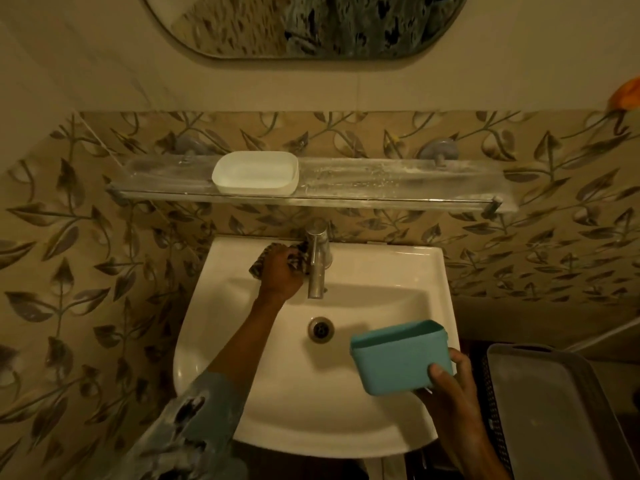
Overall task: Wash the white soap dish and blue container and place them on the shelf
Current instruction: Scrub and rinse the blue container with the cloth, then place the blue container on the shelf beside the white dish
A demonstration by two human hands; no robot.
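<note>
Right hand [450,393] sat nearest the camera, low right, fingers curled tight round the bottom corner of the blue rectangular plastic container [401,356]: thumb [438,373] pressed on the near side wall, the other fingers wrapped behind the far end. Container was tilted, open mouth facing up and away, held above the right half of the white ceramic wash basin [214,341], clear of the bowl and just right of the round metal drain [321,329]. Its right end overhung the basin's right rim.

Left hand [280,271] was at the basin's back ledge, fingers closed down on a dark striped scrub pad [263,263], pressing it against the ledge just left of the chrome pillar tap [317,261]. Knuckles nearly touched the tap body. Patterned sleeve [194,420] crossed the basin's front-left rim.

White oval plastic soap dish [255,177] stood upright on the left-centre of the glass wall shelf [398,183], near the front rail. Shelf right of the dish was bare, streaked with white residue.

Room: bowl centre and front open between the two arms. Grey plastic basket [554,410] stood beside the basin on the right, close to the right forearm. Mirror [304,26] was above the shelf.
</note>
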